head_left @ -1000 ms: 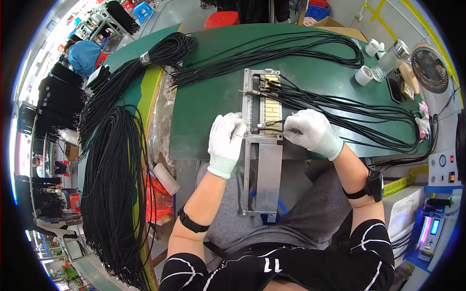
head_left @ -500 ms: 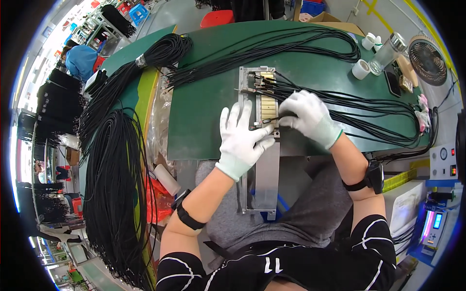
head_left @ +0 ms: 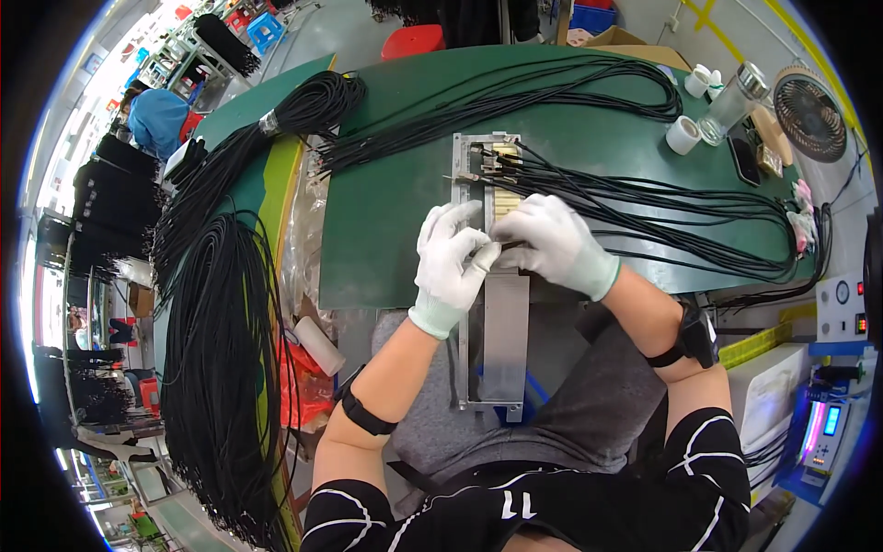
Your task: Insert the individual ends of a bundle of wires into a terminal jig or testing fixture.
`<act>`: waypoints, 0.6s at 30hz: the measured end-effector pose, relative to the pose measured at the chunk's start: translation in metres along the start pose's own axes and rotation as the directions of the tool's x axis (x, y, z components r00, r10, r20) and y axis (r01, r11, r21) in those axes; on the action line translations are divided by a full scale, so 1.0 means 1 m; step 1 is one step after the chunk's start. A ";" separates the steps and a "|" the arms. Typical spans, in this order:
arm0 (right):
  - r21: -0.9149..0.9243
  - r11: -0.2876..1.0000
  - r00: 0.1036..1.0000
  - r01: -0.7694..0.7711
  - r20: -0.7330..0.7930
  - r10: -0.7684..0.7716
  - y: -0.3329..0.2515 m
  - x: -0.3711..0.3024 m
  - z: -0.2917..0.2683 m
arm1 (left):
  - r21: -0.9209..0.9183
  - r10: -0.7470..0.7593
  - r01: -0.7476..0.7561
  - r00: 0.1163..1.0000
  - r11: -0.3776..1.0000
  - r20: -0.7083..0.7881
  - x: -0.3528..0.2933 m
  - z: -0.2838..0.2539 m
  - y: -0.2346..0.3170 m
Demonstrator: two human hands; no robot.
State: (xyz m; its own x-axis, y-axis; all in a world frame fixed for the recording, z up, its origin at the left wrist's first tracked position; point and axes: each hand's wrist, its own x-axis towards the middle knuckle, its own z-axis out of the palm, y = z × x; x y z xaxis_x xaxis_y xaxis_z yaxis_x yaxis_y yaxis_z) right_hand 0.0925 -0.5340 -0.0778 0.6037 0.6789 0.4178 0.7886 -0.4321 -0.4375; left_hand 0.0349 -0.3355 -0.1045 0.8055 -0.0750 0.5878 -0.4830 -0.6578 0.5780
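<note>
My left hand [head_left: 448, 262] and my right hand [head_left: 558, 241], both in white gloves, meet over the near part of a metal fixture [head_left: 464, 189] with cream-coloured slots [head_left: 507, 201]. My right fingertips are pinched round a black cable, of which only a dark bit shows. My left thumb and index finger press together just beside them; what they hold, if anything, is hidden. Several black cables [head_left: 662, 196] lie with their connector ends in the fixture's far part and run off to the right. A grey metal plate [head_left: 506, 336] reaches toward my lap.
Black cable bundles [head_left: 216, 359] hang along the left side; another loop [head_left: 589, 78] lies across the back of the green table [head_left: 386, 221]. At right are a glass bottle [head_left: 731, 106], a white roll [head_left: 682, 135], a phone [head_left: 743, 160] and a fan [head_left: 809, 115]. A person [head_left: 156, 118] sits far left.
My left hand has gone from spread fingers on the fixture to a pinch. My right hand has moved left and slightly nearer, bringing the fingertips together and covering the cable end.
</note>
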 end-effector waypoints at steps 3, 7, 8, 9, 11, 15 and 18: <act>0.105 0.994 1.000 -0.002 -0.026 0.005 0.006 -0.002 -0.003 | -0.058 -0.039 0.039 0.999 0.998 -0.006 -0.003 -0.003 -0.001; 0.110 0.992 0.998 -0.063 0.029 0.060 0.015 -0.005 -0.017 | -0.065 -0.187 0.183 0.980 0.981 -0.071 -0.006 -0.005 -0.005; 0.086 0.992 0.995 -0.093 0.038 0.090 0.013 -0.006 -0.017 | -0.034 -0.211 0.209 0.975 0.977 -0.071 -0.007 -0.006 -0.005; 0.061 0.991 0.992 -0.123 0.045 0.120 0.013 -0.007 -0.017 | -0.003 -0.235 0.235 0.969 0.972 -0.072 -0.007 -0.007 -0.006; -0.004 0.993 0.992 -0.117 0.049 0.117 0.013 -0.007 -0.017 | -0.013 -0.270 0.270 0.961 0.963 -0.059 -0.007 -0.010 -0.012; -0.170 0.982 0.995 -0.080 0.050 0.089 0.014 -0.006 -0.013 | -0.001 -0.309 0.309 0.950 0.951 -0.041 -0.008 -0.009 -0.019; -0.235 0.971 0.998 -0.042 0.043 0.054 0.013 -0.005 -0.011 | 0.059 -0.255 0.258 0.966 0.964 -0.051 -0.009 -0.006 -0.020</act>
State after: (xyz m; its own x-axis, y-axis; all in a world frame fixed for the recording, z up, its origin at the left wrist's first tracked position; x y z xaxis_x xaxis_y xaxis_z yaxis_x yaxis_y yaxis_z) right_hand 0.1010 -0.5495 -0.0768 0.6398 0.6797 0.3587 0.7676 -0.5877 -0.2555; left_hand 0.0348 -0.3172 -0.1181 0.8836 0.1330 0.4490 -0.2380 -0.6982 0.6752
